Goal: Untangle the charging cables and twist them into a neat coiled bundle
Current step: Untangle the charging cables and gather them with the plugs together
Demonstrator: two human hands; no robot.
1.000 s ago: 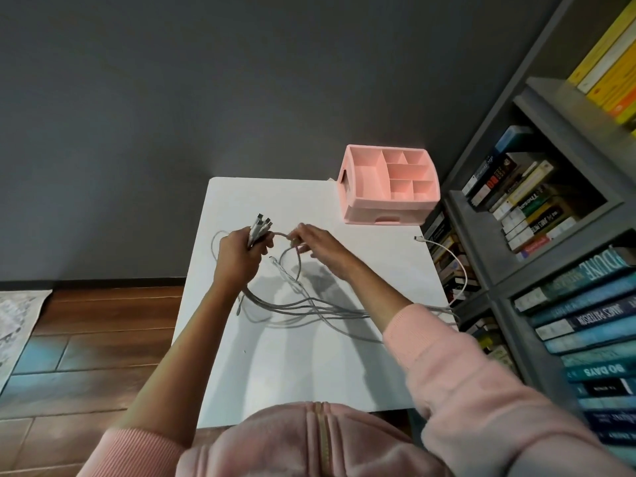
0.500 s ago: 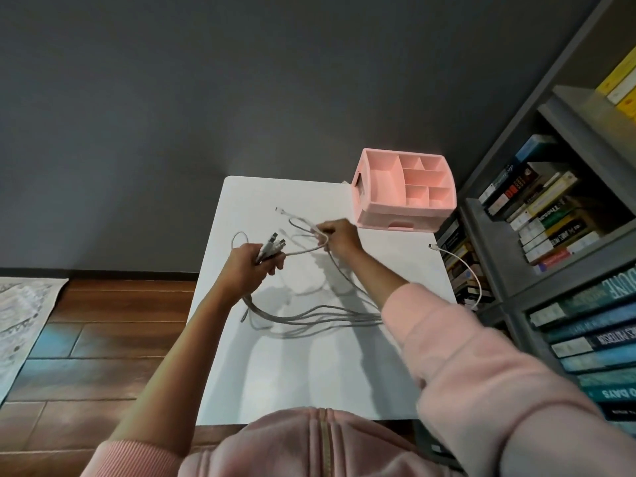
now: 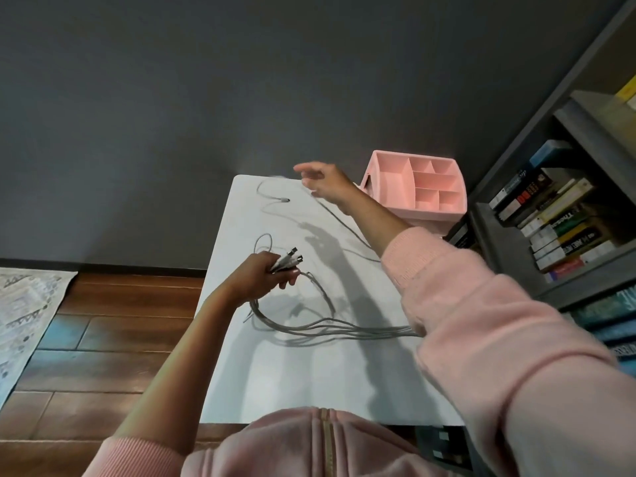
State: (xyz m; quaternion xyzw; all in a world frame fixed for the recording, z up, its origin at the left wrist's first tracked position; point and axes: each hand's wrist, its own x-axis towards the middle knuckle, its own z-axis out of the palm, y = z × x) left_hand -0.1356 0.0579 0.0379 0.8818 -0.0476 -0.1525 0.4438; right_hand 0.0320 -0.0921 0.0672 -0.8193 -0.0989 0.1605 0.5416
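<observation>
**Cables partly sorted, coiling not begun**

The white surface (image 3: 309, 373) has open room near the body; the pink organiser (image 3: 416, 187) crowds its far right corner. The cables (image 3: 337, 330) loop loosely mid-surface, 1 strand (image 3: 272, 197) lying apart by the far edge. The left hand (image 3: 261, 275) grip pinches the plug ends (image 3: 292, 258); the right hand (image 3: 323, 182), blurred, is spread.

One wide-angle camera on the person's head looks forward and steeply down over the white table (image 3: 275, 373), which fills the middle. The pink jacket (image 3: 309, 445) is very close at the lower edge, and the left hand (image 3: 258, 275), gripping the cables (image 3: 344, 330), sits near the centre. The dark wall (image 3: 172, 98) is at the top, the wooden floor (image 3: 103, 339) at the left, the bookshelf (image 3: 495, 242) at the right.
</observation>
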